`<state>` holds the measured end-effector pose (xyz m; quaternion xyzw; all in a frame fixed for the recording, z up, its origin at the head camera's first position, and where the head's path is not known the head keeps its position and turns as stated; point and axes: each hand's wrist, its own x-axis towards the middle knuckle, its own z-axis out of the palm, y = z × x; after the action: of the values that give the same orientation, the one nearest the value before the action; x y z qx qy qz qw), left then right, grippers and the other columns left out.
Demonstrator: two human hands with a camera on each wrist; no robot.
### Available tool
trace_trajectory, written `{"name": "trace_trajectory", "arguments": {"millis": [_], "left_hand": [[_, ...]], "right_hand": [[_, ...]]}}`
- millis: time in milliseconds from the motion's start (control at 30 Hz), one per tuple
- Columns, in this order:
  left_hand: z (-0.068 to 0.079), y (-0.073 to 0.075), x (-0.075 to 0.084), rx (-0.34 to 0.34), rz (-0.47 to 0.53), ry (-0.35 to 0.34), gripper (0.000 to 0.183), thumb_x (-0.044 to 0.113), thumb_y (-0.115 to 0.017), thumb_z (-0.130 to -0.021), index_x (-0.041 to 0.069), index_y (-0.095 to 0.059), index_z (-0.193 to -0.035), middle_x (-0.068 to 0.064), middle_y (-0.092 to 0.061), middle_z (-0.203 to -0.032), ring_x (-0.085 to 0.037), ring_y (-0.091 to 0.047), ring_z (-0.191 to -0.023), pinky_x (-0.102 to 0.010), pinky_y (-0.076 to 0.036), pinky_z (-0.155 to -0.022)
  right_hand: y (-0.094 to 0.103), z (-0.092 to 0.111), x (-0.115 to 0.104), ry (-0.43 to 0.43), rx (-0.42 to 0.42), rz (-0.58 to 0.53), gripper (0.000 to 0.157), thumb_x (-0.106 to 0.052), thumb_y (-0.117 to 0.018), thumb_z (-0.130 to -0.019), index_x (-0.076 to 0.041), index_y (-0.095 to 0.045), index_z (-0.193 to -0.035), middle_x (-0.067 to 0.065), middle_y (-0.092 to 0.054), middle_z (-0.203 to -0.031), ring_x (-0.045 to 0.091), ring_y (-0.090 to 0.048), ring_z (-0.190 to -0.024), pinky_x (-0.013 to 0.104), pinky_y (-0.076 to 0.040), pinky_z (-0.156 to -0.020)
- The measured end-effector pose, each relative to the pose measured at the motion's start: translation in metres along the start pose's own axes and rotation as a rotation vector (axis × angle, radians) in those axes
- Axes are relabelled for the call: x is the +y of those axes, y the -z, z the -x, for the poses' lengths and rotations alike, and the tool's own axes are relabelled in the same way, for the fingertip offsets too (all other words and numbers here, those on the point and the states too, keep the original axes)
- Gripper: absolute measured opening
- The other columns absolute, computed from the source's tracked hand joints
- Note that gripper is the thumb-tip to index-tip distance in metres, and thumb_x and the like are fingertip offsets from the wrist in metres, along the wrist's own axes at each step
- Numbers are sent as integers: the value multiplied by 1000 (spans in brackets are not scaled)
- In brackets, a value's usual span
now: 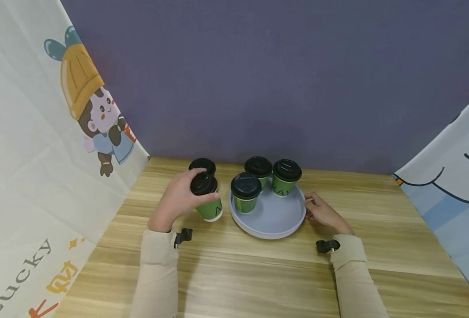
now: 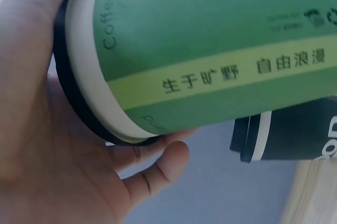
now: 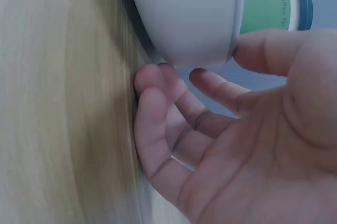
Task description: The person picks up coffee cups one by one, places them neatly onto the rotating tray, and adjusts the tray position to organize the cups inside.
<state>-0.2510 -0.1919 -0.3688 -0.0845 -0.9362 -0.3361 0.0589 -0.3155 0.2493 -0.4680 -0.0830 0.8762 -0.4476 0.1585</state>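
My left hand [image 1: 180, 194] grips a green paper coffee cup [image 1: 210, 210] by its black lid, thumb and fingers spread around the lid. The cup tilts, its white base close over the table left of the round light tray [image 1: 275, 226]. Dark Chinese print on a lime band shows on the cup [image 2: 210, 71] in the left wrist view. At the tray's right edge, my right hand [image 1: 323, 213] holds the rim, thumb on top and curled fingers low against the tray's side [image 3: 184, 18]. On the tray stand three lidded green cups: front-left [image 1: 245, 204], back [image 1: 258, 167] and right [image 1: 283, 186].
Behind the held cup is another black-lidded cup [image 1: 201, 165]; a dark cup [image 2: 295, 132] with white lettering shows in the left wrist view. The wood-grain table [image 1: 258, 278] meets a purple-grey wall [image 1: 274, 79]. Printed cloths hang at left [image 1: 24, 145] and right [image 1: 456, 194].
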Motion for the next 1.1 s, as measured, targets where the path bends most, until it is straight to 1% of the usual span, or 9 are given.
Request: {"name": "trace_trajectory", "arguments": {"millis": [200,333,400,567,733,800,867,1000,1100], "left_hand": [[-2,-6,10,10,24,-36,95,74,-77,-73,24,-51,-149,-10,-55,-150,-36,-50,-137,-58,-39,-112],[-2,-11,15,38,46,-61,98,77,-75,-73,25,-48,-151,-7,-56,-147,-33,-54,-131,-55,-44,-107],[-3,-13,18,53,50,-76,99,77,-74,-73,24,-47,-151,-7,-56,-148,-32,-55,-129,-54,-47,-104],[-3,-17,24,85,52,-101,95,71,-77,-76,17,-48,-149,-8,-56,-146,-32,-53,-130,-53,-47,-104],[-2,-20,29,109,50,-111,87,63,-79,-78,12,-51,-143,-9,-57,-142,-31,-54,-127,-52,-47,-103],[-2,-21,29,103,43,-119,85,62,-79,-79,13,-51,-143,-8,-56,-142,-31,-53,-128,-53,-46,-104],[-2,-21,29,89,33,-131,85,64,-78,-79,14,-51,-142,-7,-56,-141,-30,-54,-127,-53,-47,-103],[-1,-23,32,49,34,-158,84,66,-77,-79,17,-52,-142,-2,-55,-136,-25,-57,-120,-48,-51,-98],[-1,-24,35,25,36,-175,83,66,-78,-78,18,-53,-141,0,-55,-131,-22,-56,-116,-44,-51,-97]], "right_hand": [[3,-1,4,3,-32,-45,44,-16,-37,-109,8,-30,-145,20,-58,-110,16,-60,-86,28,-52,-75],[5,-1,7,13,-55,-54,46,-15,-38,-107,8,-28,-145,21,-56,-114,16,-59,-89,27,-51,-79],[5,-1,8,26,-67,-52,46,-13,-39,-105,10,-27,-144,24,-54,-118,16,-59,-91,27,-51,-80],[6,-1,9,31,-72,-52,47,-13,-43,-103,10,-28,-141,26,-50,-125,17,-58,-95,28,-51,-82],[5,-1,10,39,-64,-42,47,-13,-47,-102,10,-30,-139,23,-55,-119,17,-58,-95,28,-51,-83],[5,-1,11,34,-60,-48,46,-12,-46,-101,10,-31,-138,22,-56,-115,17,-58,-95,27,-52,-82],[4,-1,12,22,-53,-63,42,-15,-44,-105,10,-33,-137,20,-56,-113,17,-58,-94,25,-53,-80],[3,-1,11,10,-31,-77,41,-23,-37,-112,11,-38,-135,18,-56,-112,17,-58,-92,24,-54,-77],[3,0,9,8,-15,-73,42,-26,-36,-113,10,-40,-134,16,-56,-108,16,-58,-91,24,-54,-75]]}}
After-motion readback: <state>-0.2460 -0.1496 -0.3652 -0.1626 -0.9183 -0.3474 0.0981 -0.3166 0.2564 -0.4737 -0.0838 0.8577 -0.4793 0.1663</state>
